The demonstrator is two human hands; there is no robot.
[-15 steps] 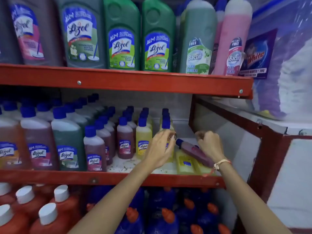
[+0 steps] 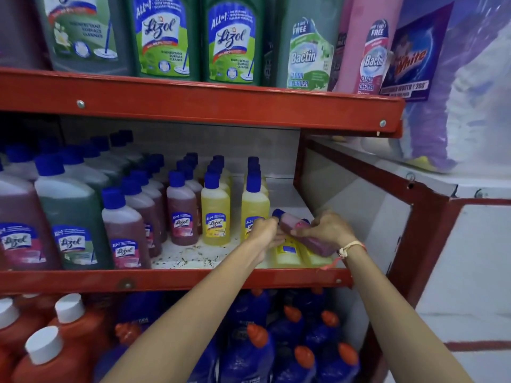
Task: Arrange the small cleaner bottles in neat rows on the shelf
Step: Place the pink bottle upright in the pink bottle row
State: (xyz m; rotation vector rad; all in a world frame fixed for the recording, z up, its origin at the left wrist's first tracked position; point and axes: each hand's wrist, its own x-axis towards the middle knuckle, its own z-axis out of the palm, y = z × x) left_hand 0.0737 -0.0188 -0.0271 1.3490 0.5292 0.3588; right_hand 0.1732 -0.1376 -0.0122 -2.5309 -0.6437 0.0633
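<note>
Right now both hands meet over the right end of the middle shelf (image 2: 171, 279), closed around one small pink bottle (image 2: 309, 236). The right hand (image 2: 329, 230) wraps the bottle's body from above and from the right, fingers curled over its lower half. The left hand (image 2: 265, 233) comes in from the left and pinches near the neck, just below the blue cap (image 2: 278, 213); whether it bears weight or only steadies the bottle cannot be told.

The bottle lies tilted, not upright. Its long axis runs from the cap, up and to the left and deeper into the shelf, down to its base at the right, near the shelf's front edge. So the cap already points toward the standing rows, and the base sits under the right hand, which looks the better placed to swing it upright.

Under the pink bottle lie yellow bottles on their sides (image 2: 287, 251), caps away from the viewer, touching it or nearly so. Just to the left stands the nearest yellow row (image 2: 254, 208), upright, and beyond it a second yellow row (image 2: 215, 214), then the pink rows (image 2: 181, 217). Bare shelf shows in front of those rows and to the right of the nearest yellow one. Judging by colour, the pink bottle belongs further left, past both yellow rows.
</note>
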